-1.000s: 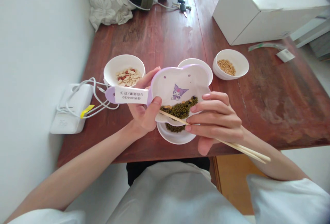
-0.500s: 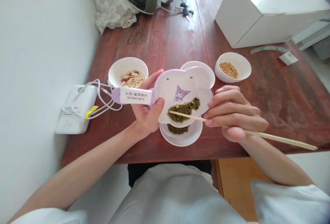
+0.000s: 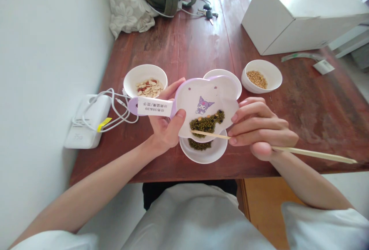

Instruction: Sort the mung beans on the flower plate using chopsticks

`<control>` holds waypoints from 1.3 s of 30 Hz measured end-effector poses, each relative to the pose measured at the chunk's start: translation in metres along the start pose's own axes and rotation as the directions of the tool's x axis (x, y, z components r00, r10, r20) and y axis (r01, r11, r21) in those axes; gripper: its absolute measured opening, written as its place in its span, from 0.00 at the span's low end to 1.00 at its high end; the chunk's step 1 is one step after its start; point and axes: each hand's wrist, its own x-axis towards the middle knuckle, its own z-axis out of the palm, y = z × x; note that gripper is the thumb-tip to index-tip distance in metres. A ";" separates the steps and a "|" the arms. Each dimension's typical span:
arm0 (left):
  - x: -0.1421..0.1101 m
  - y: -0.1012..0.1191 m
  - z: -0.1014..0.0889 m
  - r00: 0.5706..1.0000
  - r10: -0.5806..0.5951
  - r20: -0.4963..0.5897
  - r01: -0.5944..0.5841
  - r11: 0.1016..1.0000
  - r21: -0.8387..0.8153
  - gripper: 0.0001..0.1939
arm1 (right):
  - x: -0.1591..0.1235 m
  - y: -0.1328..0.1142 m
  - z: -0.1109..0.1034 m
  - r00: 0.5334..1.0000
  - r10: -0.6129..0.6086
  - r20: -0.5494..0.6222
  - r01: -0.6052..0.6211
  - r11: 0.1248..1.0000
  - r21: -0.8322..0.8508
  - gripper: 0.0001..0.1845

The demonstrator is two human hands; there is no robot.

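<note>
1. Lavender-rimmed lobed dish (image 3: 221,100) is held over the near white bowl (image 3: 213,154), partly hiding it; can't tell if they touch.
2. Left grip (image 3: 165,131) is closed on the dish where the handle (image 3: 154,106) joins it: thumb on the edge, fingers behind, probably for steadiness.
3. Dish contents: green mung beans (image 3: 201,125) bunched on the near side, perhaps from a slight tilt; a few yellow beans (image 3: 200,118) mixed in.
4. Right grip (image 3: 263,127) is closed round a wooden chopstick (image 3: 314,154), tip at the beans; it comes in from the side, likely keeping the contents visible. Second stick not distinguishable.
5. Near bowl: more mung beans. Left bowl (image 3: 130,85): nut pieces (image 3: 150,88), pale and reddish. Right bowl (image 3: 272,79): soybeans (image 3: 256,79). Far bowl (image 3: 236,82): contents hidden by dish.
6. Bowls sit spread around the dish on the tabletop (image 3: 302,119), presumably for reach.
</note>
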 end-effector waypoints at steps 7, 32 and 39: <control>0.001 0.005 0.000 1.000 -0.013 -0.003 0.013 1.000 -0.015 0.22 | -0.002 0.003 0.000 0.996 -0.016 -0.091 0.010 0.998 -0.067 0.26; 0.000 0.004 0.000 0.999 -0.034 -0.011 0.033 0.999 -0.007 0.31 | 0.003 0.000 -0.006 0.999 -0.038 0.027 0.042 0.988 -0.148 0.21; -0.001 0.003 0.001 1.000 -0.023 -0.006 0.023 0.999 -0.029 0.30 | 0.001 -0.002 -0.002 0.999 -0.026 0.019 0.029 0.985 -0.167 0.22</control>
